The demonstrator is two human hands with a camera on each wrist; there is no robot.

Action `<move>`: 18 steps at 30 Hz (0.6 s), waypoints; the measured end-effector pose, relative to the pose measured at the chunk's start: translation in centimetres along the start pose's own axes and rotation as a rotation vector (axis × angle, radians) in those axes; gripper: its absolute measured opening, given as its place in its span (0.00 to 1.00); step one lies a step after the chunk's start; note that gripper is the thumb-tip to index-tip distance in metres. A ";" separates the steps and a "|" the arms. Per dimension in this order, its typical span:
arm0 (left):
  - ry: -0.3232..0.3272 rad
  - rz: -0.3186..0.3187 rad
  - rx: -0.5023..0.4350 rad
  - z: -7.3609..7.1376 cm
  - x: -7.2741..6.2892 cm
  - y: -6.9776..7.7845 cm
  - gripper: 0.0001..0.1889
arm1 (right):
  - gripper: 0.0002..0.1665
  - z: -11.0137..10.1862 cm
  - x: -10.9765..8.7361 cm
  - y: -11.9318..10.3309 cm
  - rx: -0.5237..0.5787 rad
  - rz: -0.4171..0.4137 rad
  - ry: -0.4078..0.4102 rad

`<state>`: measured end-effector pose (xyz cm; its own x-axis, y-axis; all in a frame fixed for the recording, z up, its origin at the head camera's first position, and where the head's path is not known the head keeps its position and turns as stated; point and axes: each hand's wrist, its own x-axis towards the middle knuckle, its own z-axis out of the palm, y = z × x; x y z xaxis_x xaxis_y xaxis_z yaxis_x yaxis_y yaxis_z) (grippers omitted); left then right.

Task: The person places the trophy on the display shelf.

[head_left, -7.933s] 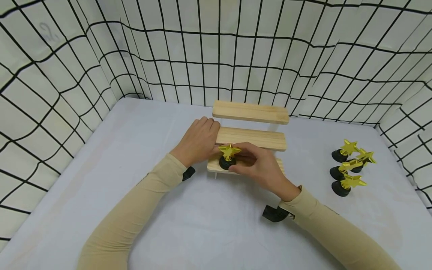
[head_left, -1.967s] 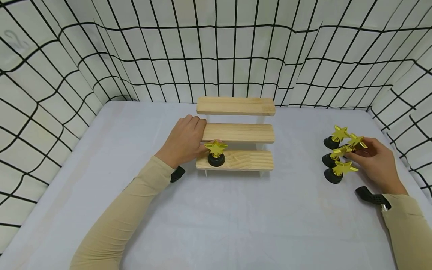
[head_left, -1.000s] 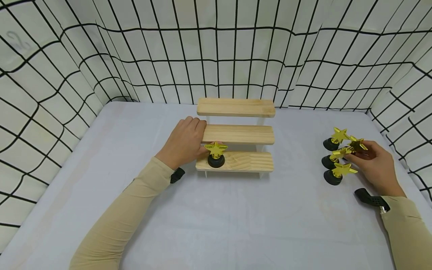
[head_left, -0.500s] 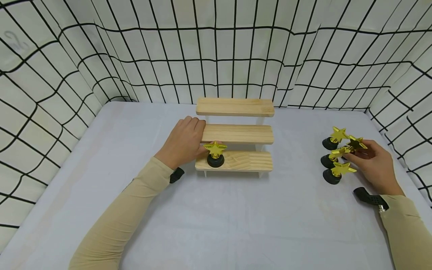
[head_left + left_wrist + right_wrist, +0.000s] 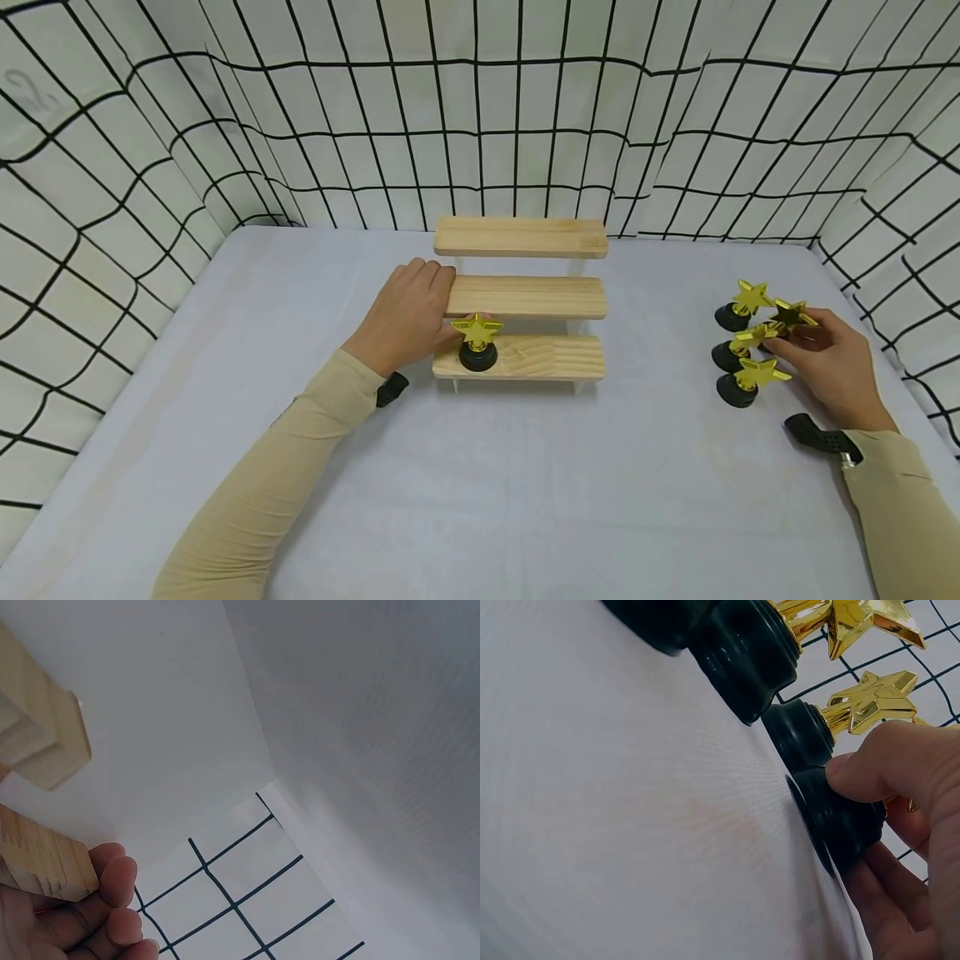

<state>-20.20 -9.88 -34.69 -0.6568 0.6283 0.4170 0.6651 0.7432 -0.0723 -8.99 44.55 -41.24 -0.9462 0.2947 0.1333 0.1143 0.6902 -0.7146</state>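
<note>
My left hand (image 5: 408, 317) grips the left end of the middle plank (image 5: 528, 297) of a three-tier wooden display stand. In the left wrist view, curled fingers (image 5: 118, 883) wrap that plank's end. A gold star trophy (image 5: 477, 343) with a round black base stands upright at the left of the lowest plank (image 5: 555, 360). At the right, my right hand (image 5: 836, 362) pinches another star trophy (image 5: 792, 316). The right wrist view shows the thumb on its black base (image 5: 836, 821), which looks tilted, a thin edge showing beneath it. The far fingers are partly hidden.
Three more star trophies stand close beside the pinched one: a back one (image 5: 741, 307), a middle one (image 5: 738, 346) and a front one (image 5: 746, 383). The top plank (image 5: 521, 237) is behind. Black wire mesh (image 5: 480, 133) fences the white-covered table (image 5: 525, 492).
My right hand has let go of the trophy on the lowest plank and moved right, where it pinches another. Over the last second hardly anything moves. My left hand stays on the stand.
</note>
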 end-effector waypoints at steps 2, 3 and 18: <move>-0.001 -0.002 -0.004 0.0 0.0 0.0 0.22 | 0.32 0.0 0.0 -0.1 0.005 0.002 0.001; -0.002 -0.003 -0.007 0.0 0.0 0.0 0.22 | 0.32 0.0 0.0 -0.1 0.006 0.003 0.003; -0.006 -0.001 -0.002 0.0 -0.1 -0.2 0.24 | 0.28 -0.4 -0.1 -0.6 0.041 0.010 0.057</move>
<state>-20.30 -10.12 -34.76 -0.6593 0.6289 0.4120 0.6654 0.7433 -0.0698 -8.84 44.39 -40.57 -0.9263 0.3394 0.1635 0.1105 0.6598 -0.7432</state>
